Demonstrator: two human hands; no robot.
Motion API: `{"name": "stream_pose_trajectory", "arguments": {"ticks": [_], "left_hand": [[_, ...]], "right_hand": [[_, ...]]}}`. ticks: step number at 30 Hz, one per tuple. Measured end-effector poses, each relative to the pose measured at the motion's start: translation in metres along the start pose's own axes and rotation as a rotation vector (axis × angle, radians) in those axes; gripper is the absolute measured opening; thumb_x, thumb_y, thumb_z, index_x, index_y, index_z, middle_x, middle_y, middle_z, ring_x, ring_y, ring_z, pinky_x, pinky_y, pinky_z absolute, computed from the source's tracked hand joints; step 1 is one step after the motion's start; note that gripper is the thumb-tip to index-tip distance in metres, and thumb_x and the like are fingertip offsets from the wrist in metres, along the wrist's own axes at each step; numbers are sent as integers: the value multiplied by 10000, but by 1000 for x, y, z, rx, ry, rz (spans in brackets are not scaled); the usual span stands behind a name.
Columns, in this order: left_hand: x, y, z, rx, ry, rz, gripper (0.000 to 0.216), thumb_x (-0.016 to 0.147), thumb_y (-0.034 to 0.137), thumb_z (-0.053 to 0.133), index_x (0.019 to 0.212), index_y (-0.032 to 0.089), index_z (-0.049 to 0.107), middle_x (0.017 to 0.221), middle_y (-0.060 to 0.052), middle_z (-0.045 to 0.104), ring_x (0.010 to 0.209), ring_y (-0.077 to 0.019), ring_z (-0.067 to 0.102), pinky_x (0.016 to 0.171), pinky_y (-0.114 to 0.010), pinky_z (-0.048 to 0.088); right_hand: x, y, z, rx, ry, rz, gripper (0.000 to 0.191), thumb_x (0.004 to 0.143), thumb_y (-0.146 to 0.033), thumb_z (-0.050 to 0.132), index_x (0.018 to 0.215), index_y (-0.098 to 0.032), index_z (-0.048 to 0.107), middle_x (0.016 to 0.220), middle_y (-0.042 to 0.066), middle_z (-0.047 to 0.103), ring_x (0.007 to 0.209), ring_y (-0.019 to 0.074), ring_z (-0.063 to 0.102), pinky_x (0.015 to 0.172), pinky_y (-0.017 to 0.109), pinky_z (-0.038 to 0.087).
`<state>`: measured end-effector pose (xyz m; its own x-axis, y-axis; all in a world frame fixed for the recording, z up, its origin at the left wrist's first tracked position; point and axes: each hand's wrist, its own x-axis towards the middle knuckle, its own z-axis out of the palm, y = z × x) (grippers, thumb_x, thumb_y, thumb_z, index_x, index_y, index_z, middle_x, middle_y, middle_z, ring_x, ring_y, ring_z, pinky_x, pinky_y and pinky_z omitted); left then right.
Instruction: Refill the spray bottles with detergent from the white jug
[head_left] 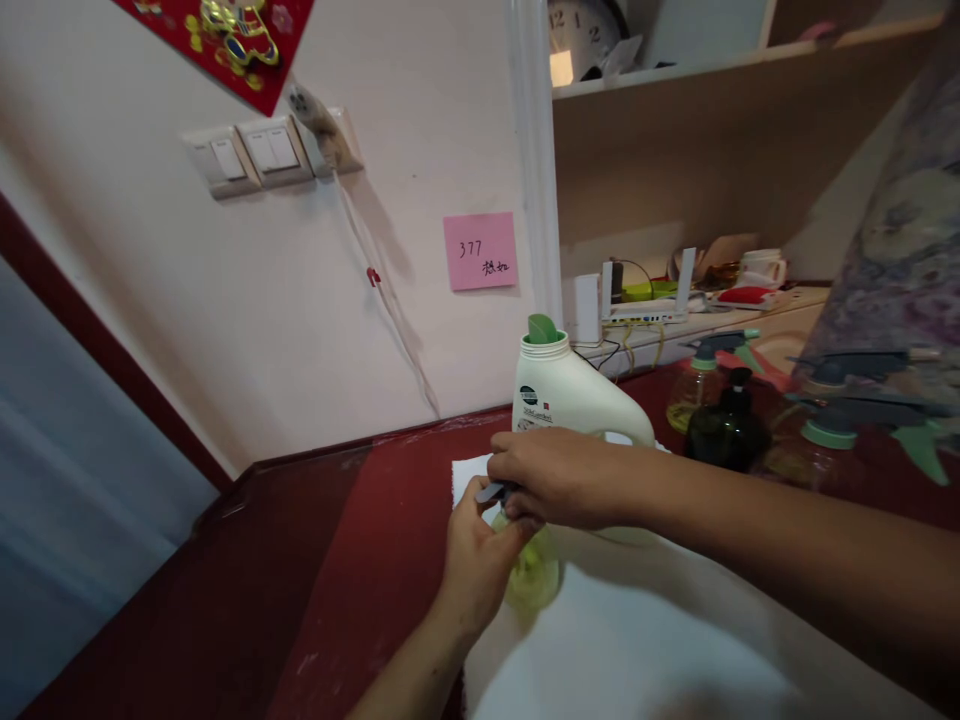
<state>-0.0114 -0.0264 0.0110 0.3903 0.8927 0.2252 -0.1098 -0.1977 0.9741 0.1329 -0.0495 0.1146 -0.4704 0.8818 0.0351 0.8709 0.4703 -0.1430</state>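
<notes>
Standing on a white cloth [630,640] is a small clear spray bottle [534,578] with yellow-green liquid in it. My left hand [476,555] is closed around its neck. From above, my right hand [559,478] grips the dark grey spray head [493,491] at the top; the fingers hide most of the head and the join with the bottle. Just behind my hands rises a large pale detergent jug [577,390], its top uncapped and a green spout [541,328] showing in the mouth.
To the right stand a dark pump bottle [727,425] and several spray bottles, one with a green collar [829,433]. A white router [645,310] with cables sits on the shelf behind. The dark red table [345,600] meets the wall, which bears a pink note [481,250].
</notes>
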Motion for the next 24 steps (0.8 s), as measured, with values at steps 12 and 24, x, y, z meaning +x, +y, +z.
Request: {"name": "stream_pose_trajectory", "arguments": {"ticks": [12, 24], "left_hand": [[10, -1, -28, -57, -349, -80, 296, 738, 383, 803, 832, 169, 619, 866, -16, 617, 879, -188, 565, 788, -280, 438], [6, -2, -13, -69, -146, -41, 298, 687, 248, 835, 918, 170, 663, 908, -13, 659, 877, -178, 565, 779, -261, 452]], "right_hand": [[-2, -2, 0, -18, 2, -3, 140, 895, -233, 621, 993, -160, 689, 1035, 70, 651, 775, 173, 601, 562, 287, 267], [1, -2, 3, -26, -9, 7, 122, 868, -203, 640, 973, -162, 688, 1019, 56, 643, 727, 154, 567, 549, 284, 259]]}}
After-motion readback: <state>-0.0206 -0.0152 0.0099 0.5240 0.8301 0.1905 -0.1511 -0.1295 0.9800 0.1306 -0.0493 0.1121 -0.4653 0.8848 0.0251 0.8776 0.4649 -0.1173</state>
